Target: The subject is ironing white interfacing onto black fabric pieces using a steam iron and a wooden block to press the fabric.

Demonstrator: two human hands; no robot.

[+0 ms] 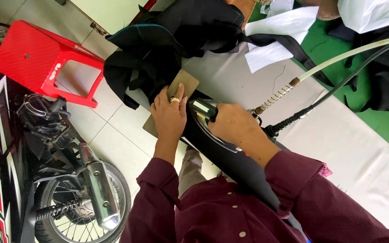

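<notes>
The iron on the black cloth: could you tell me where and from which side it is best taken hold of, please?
Probably by the handle on top, coming from above, just as the right hand wraps it. The iron lies sole down on the black cloth, and its hose and black cable leave the rear, so the top stays free. The left hand presses the brown card.

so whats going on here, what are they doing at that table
A person in a maroon shirt is pressing black fabric on a grey padded table. The right hand grips a steam iron set on the cloth, with a hose and a cable trailing off to the right. The left hand, wearing a ring, lies flat on a brown card template at the table's edge. More black cloth is heaped beyond it. A red stool and a motorbike stand beside the table.
</notes>
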